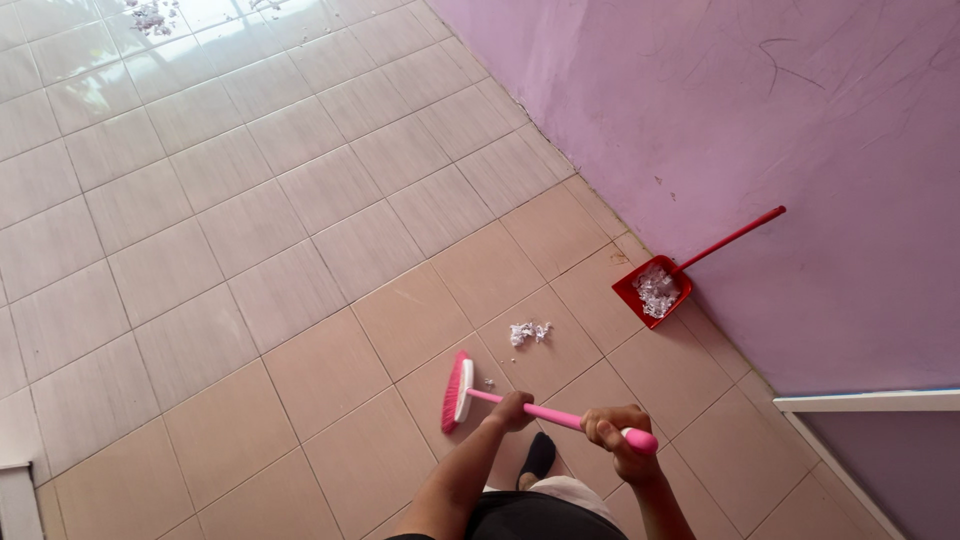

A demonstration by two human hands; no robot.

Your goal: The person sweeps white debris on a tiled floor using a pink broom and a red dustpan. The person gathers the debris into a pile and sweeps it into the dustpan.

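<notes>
Head view looks down on a pink broom (520, 405) held in both hands above a beige tiled floor (250, 250). Its left hand (512, 410) wraps the pink handle at mid-length, fingers curled shut around the shaft, which runs through the fist. Its right hand (620, 438) grips the handle near its rounded top end, fingers also clamped around it, with the end knob showing just past the knuckles. The handle slants from the right hand down and to the left, ending in the broom's head, whose pink bristles touch the floor well ahead of the left hand's fingers. Near the bristles, apart from them, lies a small heap of white paper scraps (529, 332) on a tile. Farther right, a red dustpan (655, 290) sits on the floor with its long handle leaning against a purple wall (750, 120); pale scraps lie in its tray. More litter (150, 15) shows far off at the top left. A dark-socked foot (538, 458) stands below the handle.
</notes>
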